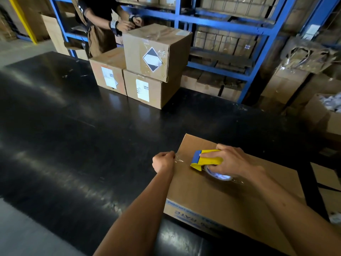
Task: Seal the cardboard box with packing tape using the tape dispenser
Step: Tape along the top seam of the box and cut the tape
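A brown cardboard box (221, 200) with blue print on its near side lies flat on the black table at the lower right. My right hand (234, 161) grips a yellow and blue tape dispenser (204, 159) resting on the box top, with its tape roll (219, 175) below my fingers. A strip of clear tape (181, 160) runs from the dispenser to the box's left edge. There my left hand (163, 161) is closed, pinching the tape end against the edge.
The black table (83, 135) stretches left and far. Three taped cardboard boxes (147, 71) are stacked at its far side, where another person (103, 21) handles the top one. Blue shelving (230, 30) with cartons stands behind; open cartons (321, 111) sit at right.
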The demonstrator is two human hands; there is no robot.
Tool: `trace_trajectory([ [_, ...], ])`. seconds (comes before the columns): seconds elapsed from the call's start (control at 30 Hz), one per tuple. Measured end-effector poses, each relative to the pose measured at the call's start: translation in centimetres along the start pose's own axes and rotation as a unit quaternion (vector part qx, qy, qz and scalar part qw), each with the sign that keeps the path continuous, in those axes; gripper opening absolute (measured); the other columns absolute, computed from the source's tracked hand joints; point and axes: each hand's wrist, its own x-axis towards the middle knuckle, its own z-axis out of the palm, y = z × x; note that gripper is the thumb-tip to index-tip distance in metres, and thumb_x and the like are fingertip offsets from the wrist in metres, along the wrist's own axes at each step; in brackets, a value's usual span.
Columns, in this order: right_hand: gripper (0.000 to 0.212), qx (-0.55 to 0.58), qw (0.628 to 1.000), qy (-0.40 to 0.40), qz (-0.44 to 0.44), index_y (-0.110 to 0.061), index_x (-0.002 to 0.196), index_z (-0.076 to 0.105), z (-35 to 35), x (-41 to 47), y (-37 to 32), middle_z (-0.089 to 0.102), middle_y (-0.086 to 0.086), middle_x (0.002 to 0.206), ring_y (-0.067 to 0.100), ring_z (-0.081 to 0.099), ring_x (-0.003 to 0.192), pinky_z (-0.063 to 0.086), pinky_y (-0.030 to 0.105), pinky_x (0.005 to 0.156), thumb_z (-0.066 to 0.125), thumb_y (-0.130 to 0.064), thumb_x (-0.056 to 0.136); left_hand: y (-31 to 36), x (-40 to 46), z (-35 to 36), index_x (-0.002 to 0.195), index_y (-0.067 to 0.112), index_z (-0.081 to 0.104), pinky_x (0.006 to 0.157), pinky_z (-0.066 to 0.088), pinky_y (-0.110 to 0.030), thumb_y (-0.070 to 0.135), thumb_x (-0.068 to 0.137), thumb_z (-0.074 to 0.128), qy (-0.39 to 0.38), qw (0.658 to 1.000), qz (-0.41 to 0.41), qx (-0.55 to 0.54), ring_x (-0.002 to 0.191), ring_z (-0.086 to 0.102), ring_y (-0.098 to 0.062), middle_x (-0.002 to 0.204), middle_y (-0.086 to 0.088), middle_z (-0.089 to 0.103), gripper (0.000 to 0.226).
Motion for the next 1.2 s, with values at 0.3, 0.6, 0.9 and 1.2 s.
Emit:
trace_trajectory([
  [0.3,0.050,-0.006,0.999,-0.032,-0.003,-0.055,0.133,0.049,-0.7,0.1,-0.6,0.048,-0.005,0.098,0.015,0.052,0.083,0.043,0.026,0.065,0.056,-0.063,0.085,0.0,0.5,0.5,0.157,0.012,0.021,0.120,0.020,-0.044,0.014,0.103,0.043,-0.047,0.877,0.277,0.389,0.149,0.020,-0.035,0.165,-0.018,0.012,0.058],
  [0.6,0.053,-0.017,0.996,-0.084,-0.019,-0.057,0.129,0.053,-1.9,2.1,-0.8,0.052,-0.009,0.094,0.014,0.048,0.082,0.034,0.029,0.062,0.060,-0.063,0.077,-2.2,2.7,-0.1,0.157,0.005,-0.004,0.126,0.005,-0.040,0.040,0.107,0.012,-0.258,0.593,0.510,0.568,0.148,-0.022,-0.021,0.166,-0.012,-0.013,0.063],
  [0.9,0.051,-0.024,0.995,-0.088,-0.025,-0.056,0.130,0.052,-2.5,1.4,-0.8,0.065,-0.004,0.115,0.014,0.049,0.079,0.037,0.028,0.062,0.059,-0.062,0.080,-1.0,1.9,-1.2,0.156,0.005,-0.013,0.125,0.000,-0.033,0.053,0.102,0.012,-0.252,0.548,0.502,0.620,0.152,-0.018,-0.022,0.165,-0.011,-0.021,0.076],
  [1.2,0.052,-0.053,0.988,-0.147,0.007,-0.056,0.134,0.048,-2.8,-6.7,6.6,0.051,-0.016,0.089,0.011,0.054,0.079,0.044,0.026,0.063,0.055,-0.064,0.083,-0.7,1.2,-1.1,0.155,0.007,-0.018,0.125,0.000,-0.036,0.059,0.097,0.004,-0.270,0.532,0.493,0.633,0.151,-0.021,-0.022,0.163,-0.011,-0.025,0.081],
])
